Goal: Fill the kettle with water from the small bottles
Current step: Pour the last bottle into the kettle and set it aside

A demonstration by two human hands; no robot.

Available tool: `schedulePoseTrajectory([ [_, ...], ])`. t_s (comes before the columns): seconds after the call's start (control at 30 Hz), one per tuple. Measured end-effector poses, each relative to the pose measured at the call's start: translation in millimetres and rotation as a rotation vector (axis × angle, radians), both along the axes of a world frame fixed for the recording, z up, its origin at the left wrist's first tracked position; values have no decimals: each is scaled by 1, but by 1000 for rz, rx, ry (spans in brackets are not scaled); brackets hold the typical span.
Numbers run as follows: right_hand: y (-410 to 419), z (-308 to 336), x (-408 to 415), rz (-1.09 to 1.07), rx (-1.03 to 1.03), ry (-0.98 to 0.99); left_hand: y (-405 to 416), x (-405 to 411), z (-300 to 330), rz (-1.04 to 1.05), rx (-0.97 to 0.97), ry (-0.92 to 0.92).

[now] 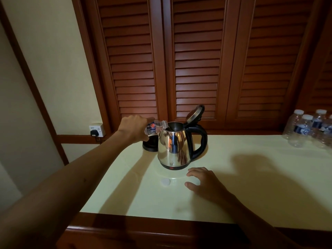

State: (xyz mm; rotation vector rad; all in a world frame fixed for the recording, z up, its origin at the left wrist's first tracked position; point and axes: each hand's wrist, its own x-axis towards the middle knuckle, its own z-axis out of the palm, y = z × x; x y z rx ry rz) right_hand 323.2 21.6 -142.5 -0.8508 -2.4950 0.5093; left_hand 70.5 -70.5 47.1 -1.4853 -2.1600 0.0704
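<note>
A shiny steel kettle (173, 146) with a black handle stands in the middle of the pale tabletop, its lid (195, 113) hinged up and open. My left hand (133, 127) grips a small clear water bottle (156, 128) tipped on its side, its mouth at the kettle's opening. My right hand (203, 180) rests on the table just in front of the kettle, fingers spread, holding nothing. A white bottle cap (165, 182) lies on the table to the left of that hand.
Several small capped water bottles (308, 128) stand at the table's far right. The black kettle base (149, 145) sits behind the kettle on the left. A wall socket with a black plug (96, 131) is at the left. Louvred wooden doors (197, 60) back the table.
</note>
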Motion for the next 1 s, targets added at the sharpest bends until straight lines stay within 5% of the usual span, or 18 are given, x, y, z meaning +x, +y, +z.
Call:
schedulePoseTrajectory([
  [1.0, -2, 1, 0, -17, 1, 19, 5, -2, 15, -48, -65, 79],
])
